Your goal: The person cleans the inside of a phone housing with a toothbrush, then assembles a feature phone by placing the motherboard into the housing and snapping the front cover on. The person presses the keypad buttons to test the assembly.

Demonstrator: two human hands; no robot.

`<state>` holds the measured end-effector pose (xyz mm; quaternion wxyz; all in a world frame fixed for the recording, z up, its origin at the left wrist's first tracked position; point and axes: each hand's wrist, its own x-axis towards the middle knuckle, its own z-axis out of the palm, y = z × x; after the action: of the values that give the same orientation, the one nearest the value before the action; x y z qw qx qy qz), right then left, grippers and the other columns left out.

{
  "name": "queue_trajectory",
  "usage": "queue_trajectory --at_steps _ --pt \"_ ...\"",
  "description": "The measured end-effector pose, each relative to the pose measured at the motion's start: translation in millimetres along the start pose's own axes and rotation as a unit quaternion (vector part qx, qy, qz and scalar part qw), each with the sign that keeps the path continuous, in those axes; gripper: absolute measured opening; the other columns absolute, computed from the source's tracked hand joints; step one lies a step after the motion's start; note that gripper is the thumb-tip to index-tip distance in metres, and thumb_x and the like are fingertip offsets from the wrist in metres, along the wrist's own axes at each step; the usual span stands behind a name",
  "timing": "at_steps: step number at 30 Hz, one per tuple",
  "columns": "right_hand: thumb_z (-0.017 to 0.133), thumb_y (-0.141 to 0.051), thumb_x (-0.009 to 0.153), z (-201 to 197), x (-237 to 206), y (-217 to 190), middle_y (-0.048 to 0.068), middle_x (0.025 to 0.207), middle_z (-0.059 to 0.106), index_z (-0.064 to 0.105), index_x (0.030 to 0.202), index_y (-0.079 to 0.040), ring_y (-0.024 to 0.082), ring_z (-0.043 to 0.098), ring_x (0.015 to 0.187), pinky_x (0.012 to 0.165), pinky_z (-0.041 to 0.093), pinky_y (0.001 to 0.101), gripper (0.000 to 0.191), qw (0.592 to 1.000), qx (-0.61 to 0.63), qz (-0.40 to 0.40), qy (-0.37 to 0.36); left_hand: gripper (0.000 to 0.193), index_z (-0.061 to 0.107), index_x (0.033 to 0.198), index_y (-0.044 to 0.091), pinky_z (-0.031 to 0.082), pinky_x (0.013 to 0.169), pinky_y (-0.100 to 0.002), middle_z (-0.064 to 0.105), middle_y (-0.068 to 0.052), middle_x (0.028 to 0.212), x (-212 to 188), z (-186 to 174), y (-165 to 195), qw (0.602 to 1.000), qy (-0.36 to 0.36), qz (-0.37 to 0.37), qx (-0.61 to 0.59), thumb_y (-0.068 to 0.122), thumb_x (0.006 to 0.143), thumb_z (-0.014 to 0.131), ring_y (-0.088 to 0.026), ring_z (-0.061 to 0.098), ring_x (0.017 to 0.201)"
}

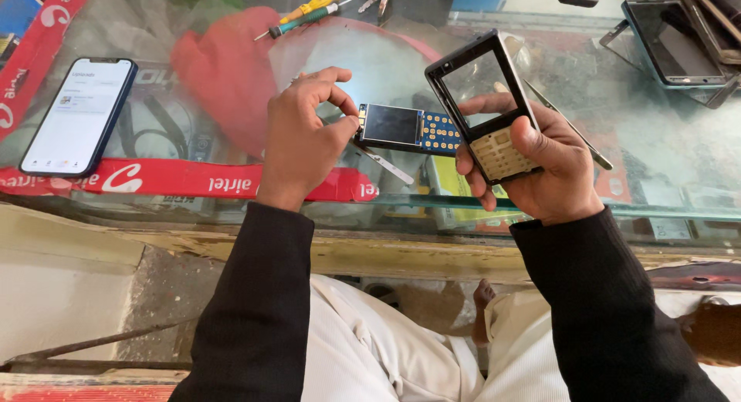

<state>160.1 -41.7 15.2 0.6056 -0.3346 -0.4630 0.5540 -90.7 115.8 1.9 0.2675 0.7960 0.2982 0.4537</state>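
Head view
Left hand [305, 135]: closed in a pinch, thumb and forefinger nipping the left end of the circuit board [409, 128], above the middle of the glass counter [664, 178].
Circuit board: a blue board with a small dark screen on its left part and rows of gold keypad contacts on its right; held level, just left of the right hand.
Right hand [532, 166]: wrapped around the lower half of the phone front cover [488, 105], thumb lying across the pale keypad.
Phone front cover: black frame with a clear window at the top and a beige keypad below; tilted, top leaning to the left, held above the counter near its front edge.
Tweezers [384, 162]: thin metal tool lying on the glass just below the board.
Smartphone [79, 116]: lit white screen, lying flat towards the left end of the counter.
Screwdrivers [305, 14]: one yellow-handled, one green-handled, side by side near the back edge.
Red strip [177, 179]: runs along the front edge, under the left wrist.
Tablet [671, 40]: dark screen, at the back right corner.
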Motion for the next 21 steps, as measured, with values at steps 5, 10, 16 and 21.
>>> queue_trajectory --at_steps 5,10,16,21 --pt "0.072 -0.044 0.1 1 0 -1 0.026 0.095 0.067 0.054 0.143 0.006 0.027 0.067 0.068 0.052 0.053 0.036 0.069 1.0 -0.01 0.009 -0.001 0.009 0.068 0.075 0.003 0.047 0.107 -0.037 0.073 -0.011 0.128 3 0 1 0.999 -0.006 -0.046 -0.019 0.01 0.079 0.069 -0.028 0.073 0.091" --pt "0.072 -0.045 0.099 1 1 -1 0.025 0.095 0.067 0.054 0.144 0.007 0.027 0.067 0.069 0.052 0.053 0.036 0.07 1.0 -0.018 0.011 -0.004 0.01 0.066 0.077 -0.002 0.043 0.107 -0.043 0.074 -0.015 0.119 3 -1 1 0.998 0.019 0.053 -0.014 0.006 0.082 0.068 -0.03 0.071 0.103" --pt "0.071 -0.045 0.1 1 1 -1 0.025 0.095 0.067 0.054 0.143 0.005 0.027 0.067 0.069 0.052 0.053 0.0362 0.068 1.0 -0.024 0.006 0.001 0.002 0.064 0.096 0.0 0.057 0.092 -0.029 0.077 -0.007 0.11 -4 -4 8 0.989 0.071 0.002 -0.129 0.001 0.096 0.062 -0.014 0.073 0.103" --pt "0.07 -0.044 0.102 5 0 -1 0.025 0.095 0.067 0.055 0.143 0.006 0.027 0.066 0.069 0.053 0.054 0.0364 0.066 1.0 -0.026 -0.001 -0.001 0.007 0.071 0.105 -0.002 0.06 0.083 -0.026 0.075 -0.009 0.1 -11 -2 14 0.976 0.094 0.011 -0.195 -0.004 0.1 0.067 -0.012 0.075 0.092"
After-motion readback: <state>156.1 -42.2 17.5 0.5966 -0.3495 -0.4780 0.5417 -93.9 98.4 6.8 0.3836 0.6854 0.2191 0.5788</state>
